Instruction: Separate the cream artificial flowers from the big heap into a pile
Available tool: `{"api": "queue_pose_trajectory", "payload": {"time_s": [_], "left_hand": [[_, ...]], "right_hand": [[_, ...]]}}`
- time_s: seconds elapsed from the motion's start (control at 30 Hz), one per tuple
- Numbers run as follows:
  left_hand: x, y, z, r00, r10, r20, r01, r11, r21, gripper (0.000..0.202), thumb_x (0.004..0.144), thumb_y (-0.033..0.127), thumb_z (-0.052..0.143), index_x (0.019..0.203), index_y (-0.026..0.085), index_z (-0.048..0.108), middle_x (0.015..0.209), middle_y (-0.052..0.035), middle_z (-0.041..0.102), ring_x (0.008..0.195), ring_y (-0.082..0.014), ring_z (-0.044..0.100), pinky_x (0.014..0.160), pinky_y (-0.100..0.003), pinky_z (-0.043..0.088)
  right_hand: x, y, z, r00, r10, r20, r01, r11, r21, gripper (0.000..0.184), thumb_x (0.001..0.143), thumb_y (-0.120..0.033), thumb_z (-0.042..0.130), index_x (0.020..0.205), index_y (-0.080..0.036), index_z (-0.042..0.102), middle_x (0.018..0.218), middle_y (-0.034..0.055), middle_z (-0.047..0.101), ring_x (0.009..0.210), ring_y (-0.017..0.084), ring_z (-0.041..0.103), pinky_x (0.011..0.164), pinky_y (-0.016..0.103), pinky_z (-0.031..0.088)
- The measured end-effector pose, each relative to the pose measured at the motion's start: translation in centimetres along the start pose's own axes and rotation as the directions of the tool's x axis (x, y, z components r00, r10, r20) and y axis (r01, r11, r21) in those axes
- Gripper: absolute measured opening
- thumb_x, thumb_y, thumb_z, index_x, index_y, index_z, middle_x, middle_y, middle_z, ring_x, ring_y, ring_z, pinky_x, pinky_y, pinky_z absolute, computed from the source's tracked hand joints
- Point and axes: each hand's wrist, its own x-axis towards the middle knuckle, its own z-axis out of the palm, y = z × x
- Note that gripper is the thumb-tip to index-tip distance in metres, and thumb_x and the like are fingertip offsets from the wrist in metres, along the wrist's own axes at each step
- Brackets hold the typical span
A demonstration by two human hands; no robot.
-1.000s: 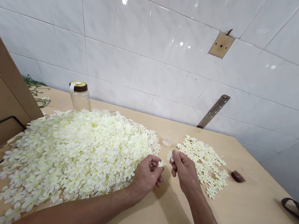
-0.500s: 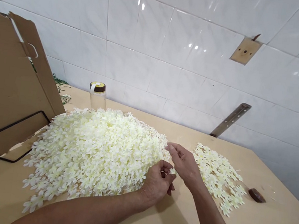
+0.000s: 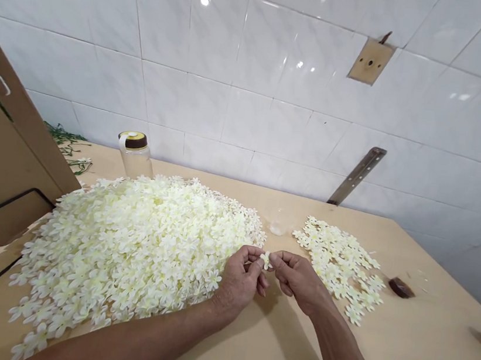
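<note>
Hands, two: left hand (image 3: 240, 279) and right hand (image 3: 300, 279), both pinching one white flower (image 3: 266, 260) between them, over the table (image 3: 421, 357). Flower heap (image 3: 149, 233), large, beside left hand. Flower scatter (image 3: 340, 258), smaller, beyond right hand.

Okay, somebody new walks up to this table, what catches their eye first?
Probably the big heap of white flowers, which covers much of the table's left side. Next, a single flower pinched in the left hand near the middle, with the right hand's fingers close against it. Then the smaller, flatter flower spread to the right.
</note>
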Motion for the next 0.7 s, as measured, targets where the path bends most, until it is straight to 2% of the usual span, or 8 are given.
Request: {"api": "queue_pose_trajectory", "payload": {"time_s": [0.17,0.27,0.4,0.5,0.6,0.7], "left_hand": [[0.1,0.0,0.0,1.0,-0.013,0.007,0.013,1.0,-0.013,0.032,0.083,0.038,0.064,0.102,0.015,0.055,0.058,0.0039,0.059,0.041,-0.0103,0.054,0.043,-0.023,0.049],[0.1,0.0,0.1,1.0,-0.029,-0.006,0.029,0.999,-0.023,0.033,0.08,0.037,0.068,0.101,0.015,0.055,0.068,0.0022,0.061,0.046,-0.0107,0.057,0.042,-0.023,0.05],[0.0,0.2,0.2,0.999,-0.037,-0.011,0.037,0.999,-0.03,0.036,0.077,0.037,0.072,0.1,0.016,0.055,0.071,0.0025,0.059,0.047,-0.011,0.058,0.04,-0.023,0.05],[0.0,0.2,0.3,0.999,-0.035,-0.007,0.035,0.999,-0.026,0.036,0.076,0.037,0.073,0.099,0.017,0.054,0.067,0.004,0.058,0.046,-0.0113,0.059,0.04,-0.023,0.05],[0.2,0.1,0.3,0.999,-0.031,-0.024,0.031,0.999,-0.018,0.036,0.074,0.038,0.074,0.097,0.017,0.054,0.066,0.0046,0.057,0.045,-0.0112,0.058,0.039,-0.023,0.049],[0.3,-0.1,0.3,0.999,-0.024,-0.041,0.024,1.0,-0.006,0.036,0.074,0.038,0.073,0.096,0.017,0.054,0.065,0.005,0.056,0.043,-0.0101,0.057,0.037,-0.022,0.049]], "right_hand": [[0.2,0.9,0.1,0.997,-0.063,-0.043,0.063,0.998,-0.018,0.048,0.079,-0.063,0.066,0.065,-0.018,0.057,0.051,-0.0061,0.044,0.042,0.008,0.036,0.04,0.022,0.031],[0.1,1.3,0.4,0.982,-0.134,-0.132,0.109,0.978,-0.177,0.047,0.086,-0.063,0.057,0.065,-0.021,0.055,0.051,-0.0047,0.047,0.041,0.011,0.041,0.042,0.025,0.035],[-0.2,1.2,1.1,0.932,-0.298,-0.206,0.176,0.869,-0.463,0.048,0.094,-0.06,0.045,0.064,-0.022,0.05,0.053,-0.0014,0.055,0.047,0.015,0.049,0.048,0.026,0.036],[-0.3,1.0,1.6,0.888,-0.403,-0.222,0.21,0.785,-0.583,0.051,0.096,-0.058,0.041,0.06,-0.022,0.045,0.055,-0.0004,0.056,0.052,0.015,0.05,0.052,0.026,0.035],[-0.3,1.1,1.8,0.872,-0.426,-0.242,0.198,0.758,-0.621,0.052,0.096,-0.058,0.042,0.059,-0.022,0.045,0.051,-0.0011,0.051,0.05,0.015,0.046,0.05,0.026,0.033],[-0.3,1.2,1.7,0.886,-0.382,-0.262,0.167,0.791,-0.588,0.054,0.094,-0.061,0.042,0.057,-0.022,0.045,0.048,-0.0015,0.049,0.047,0.014,0.045,0.049,0.026,0.033]]}}
